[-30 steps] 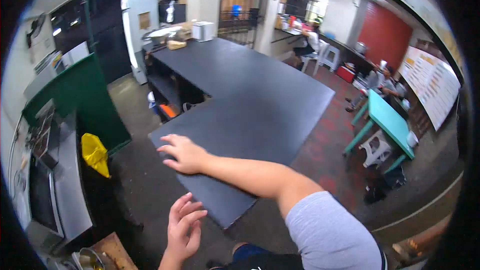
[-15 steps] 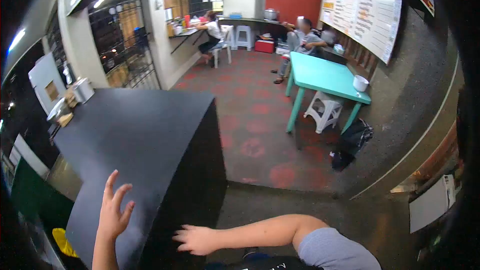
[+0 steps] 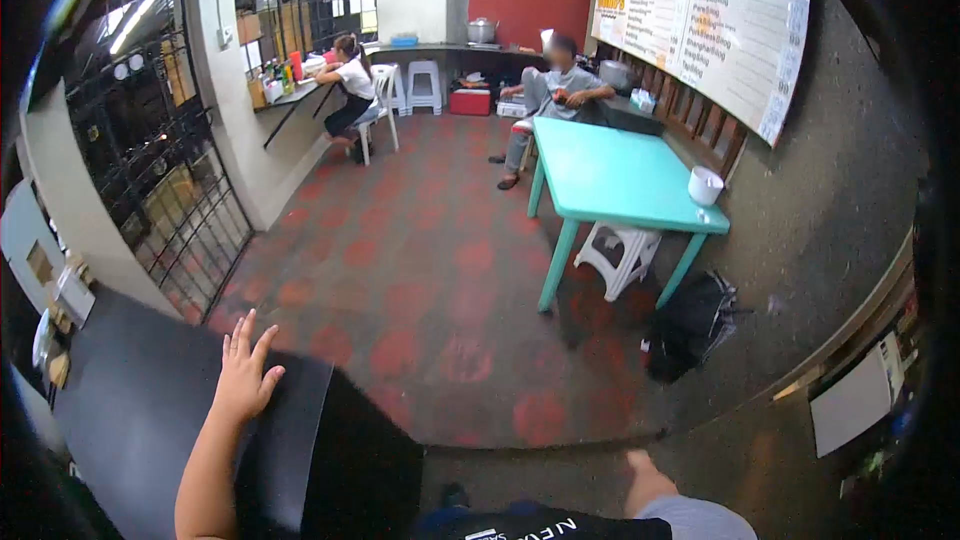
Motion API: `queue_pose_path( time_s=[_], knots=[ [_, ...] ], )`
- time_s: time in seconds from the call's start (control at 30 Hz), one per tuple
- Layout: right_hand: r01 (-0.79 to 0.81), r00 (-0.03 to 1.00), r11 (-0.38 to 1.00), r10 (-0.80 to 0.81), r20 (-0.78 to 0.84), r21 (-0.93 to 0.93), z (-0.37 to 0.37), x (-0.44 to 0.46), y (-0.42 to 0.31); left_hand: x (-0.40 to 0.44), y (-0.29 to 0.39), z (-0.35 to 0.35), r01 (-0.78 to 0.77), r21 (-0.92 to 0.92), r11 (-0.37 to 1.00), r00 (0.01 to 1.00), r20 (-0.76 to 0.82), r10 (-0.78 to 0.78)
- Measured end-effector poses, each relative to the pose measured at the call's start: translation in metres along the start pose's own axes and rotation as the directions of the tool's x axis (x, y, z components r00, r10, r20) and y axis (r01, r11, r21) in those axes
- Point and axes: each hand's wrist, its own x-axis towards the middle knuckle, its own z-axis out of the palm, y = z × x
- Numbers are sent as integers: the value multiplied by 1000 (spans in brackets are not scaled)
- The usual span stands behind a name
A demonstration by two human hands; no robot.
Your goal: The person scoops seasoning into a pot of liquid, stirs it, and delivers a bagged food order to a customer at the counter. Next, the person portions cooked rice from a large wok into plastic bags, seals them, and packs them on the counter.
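Observation:
My left hand is held out over the dark counter at lower left, near its far edge. Its fingers are stretched and the thumb stands apart, with nothing held. Whether the palm touches the counter top I cannot tell. Of my right arm, only a short bare stretch below the grey sleeve shows at the bottom; the hand itself does not show.
A turquoise table with a white bowl stands right, a white stool beneath and a black bag beside it. Two people sit farther back. A barred gate is left; a menu board hangs right.
My view has shifted forward and turned right, so the counter sits lower and farther left. My left hand stays open. My right hand, spread beside the counter before, has dropped from sight.

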Motion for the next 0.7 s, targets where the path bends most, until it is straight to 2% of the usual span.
queue_pose_path(
  time_s=[0.07,0.2,0.3,0.4,0.47,0.5,0.53,0.57,0.6,0.63,0.67,0.7],
  knots=[
    [-45,997,971,58,49,-235,-19,-22,-2,71,-5,10,-18,-1,1000,1000,8,18],
    [-31,978,940,99,185,-339,11,-35,-57,226,3,29,-146,27,989,988,47,144],
    [53,950,919,74,304,-391,58,-16,-135,343,22,50,-221,83,972,975,21,220],
    [238,895,849,-3,445,-472,109,18,-256,445,12,104,-228,-19,974,973,27,228],
    [427,814,759,-85,575,-492,143,41,-349,487,17,141,-32,-183,983,982,179,66],
    [587,710,675,-163,685,-448,158,55,-399,493,20,169,59,-261,964,980,199,-6],
    [768,520,557,-255,815,-316,175,80,-455,493,18,207,178,-168,970,936,334,-114],
    [874,337,452,-295,894,-180,197,99,-506,486,16,240,222,-135,966,843,524,-121],
    [928,371,128,-207,905,-351,226,84,-579,461,-1,298,314,-199,928,803,577,-148],
    [909,348,382,-467,813,-169,254,100,-609,436,9,308,485,-139,864,675,687,-269],
    [823,483,541,-502,718,-175,288,115,-650,401,-6,357,572,-181,800,563,795,-223],
    [812,522,520,-447,726,-264,276,38,-732,355,0,384,725,-82,683,502,741,-445]
  ],
)
